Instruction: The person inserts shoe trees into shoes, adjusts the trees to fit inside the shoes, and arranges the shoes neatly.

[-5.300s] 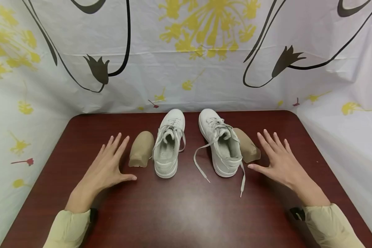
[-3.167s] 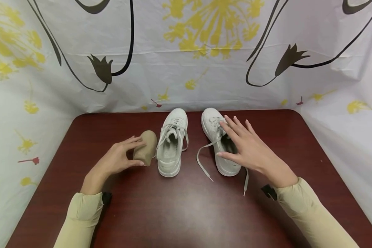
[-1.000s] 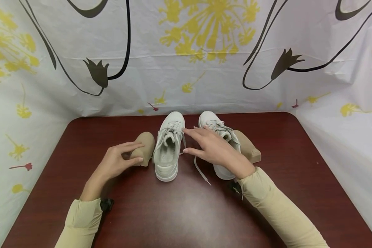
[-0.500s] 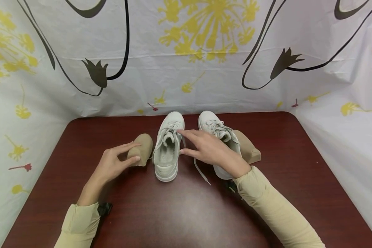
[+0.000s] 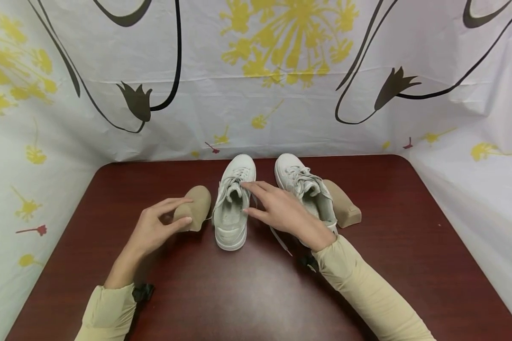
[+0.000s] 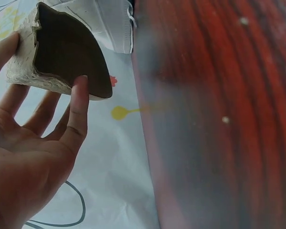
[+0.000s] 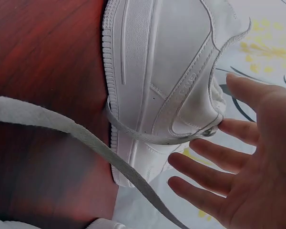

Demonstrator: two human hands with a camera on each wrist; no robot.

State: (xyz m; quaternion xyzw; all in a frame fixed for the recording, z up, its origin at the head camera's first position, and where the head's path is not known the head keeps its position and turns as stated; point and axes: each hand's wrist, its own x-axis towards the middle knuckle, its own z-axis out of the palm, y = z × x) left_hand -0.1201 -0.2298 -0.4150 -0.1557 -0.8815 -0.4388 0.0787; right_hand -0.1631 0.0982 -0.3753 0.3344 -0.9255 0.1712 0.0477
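My left hand (image 5: 151,227) grips a beige hollow shoe insert (image 5: 199,201) beside the left shoe. In the left wrist view, the thumb lies at the rim of the insert (image 6: 69,52) with the fingers round its other side, and the dark hollow faces the camera. A white laced sneaker (image 5: 242,166), the left of two, stands with its toe pointing away. My right hand (image 5: 281,210) is at its opening, fingers extended. In the right wrist view, the index fingertip is right at the collar of the sneaker (image 7: 148,67), by the lace eyelets.
The right sneaker (image 5: 287,173) stands partly under my right forearm. A second beige insert (image 5: 343,210) lies against its outer side. A loose lace (image 7: 133,174) trails across the right wrist view. The dark red table (image 5: 256,293) ends at a patterned white cloth (image 5: 196,52).
My left hand has taken hold of the left insert and shifted it slightly left, tipping it. My right hand has moved left over the right sneaker to the left sneaker's opening.
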